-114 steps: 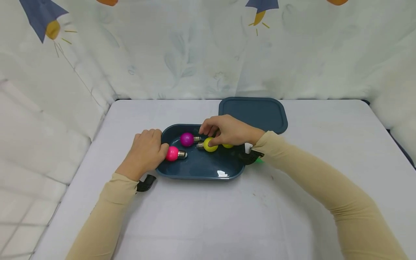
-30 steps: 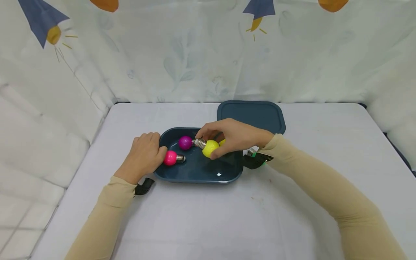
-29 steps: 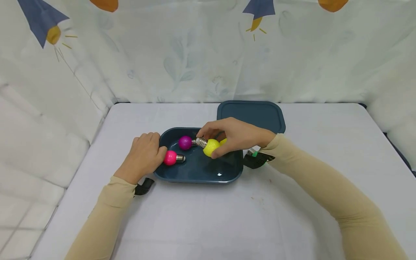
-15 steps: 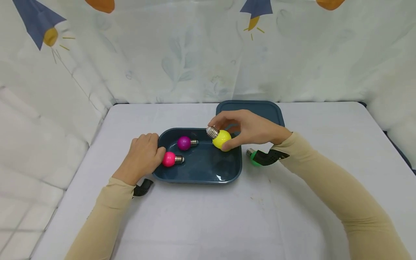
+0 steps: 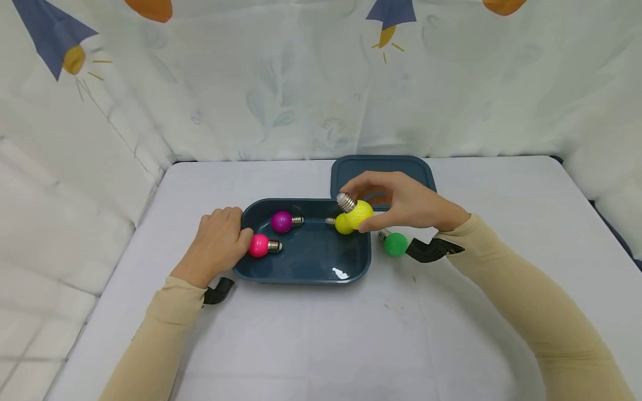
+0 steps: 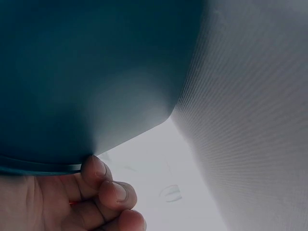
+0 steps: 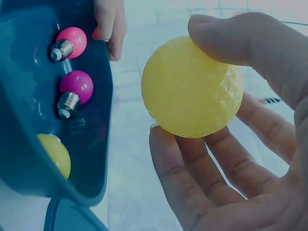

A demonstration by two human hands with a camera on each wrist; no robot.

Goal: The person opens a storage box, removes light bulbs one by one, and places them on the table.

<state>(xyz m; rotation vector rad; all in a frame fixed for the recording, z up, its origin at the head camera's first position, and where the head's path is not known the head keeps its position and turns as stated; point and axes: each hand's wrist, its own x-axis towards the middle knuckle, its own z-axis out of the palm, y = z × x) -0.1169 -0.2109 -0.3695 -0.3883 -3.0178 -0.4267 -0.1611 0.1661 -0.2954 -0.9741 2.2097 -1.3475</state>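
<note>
My right hand point(image 5: 408, 201) holds a yellow light bulb point(image 5: 362, 214) between thumb and fingers over the right end of a dark blue container point(image 5: 306, 259). In the right wrist view, the bulb's faceted globe point(image 7: 187, 89) faces the camera, hiding its screw base. My left hand point(image 5: 215, 245) grips the container's left rim, its fingers point(image 6: 120, 192) curled under the lip in the left wrist view. Inside lie a purple bulb point(image 5: 281, 221), a pink bulb point(image 5: 258, 245) beside my left thumb, and a second yellow bulb point(image 5: 343, 224), partly covered by the held one.
A green bulb point(image 5: 395, 244) lies on the white tablecloth just right of the container, near the black wrist strap point(image 5: 431, 250). Behind, a flat dark blue lid point(image 5: 401, 163) lies partly under my right hand's line of view. A patterned white curtain point(image 5: 301, 83) borders the table.
My right hand has lifted the yellow bulb from inside the container and carried it to the right, uncovering more of the second yellow bulb and the green bulb. My left hand keeps its grip.
</note>
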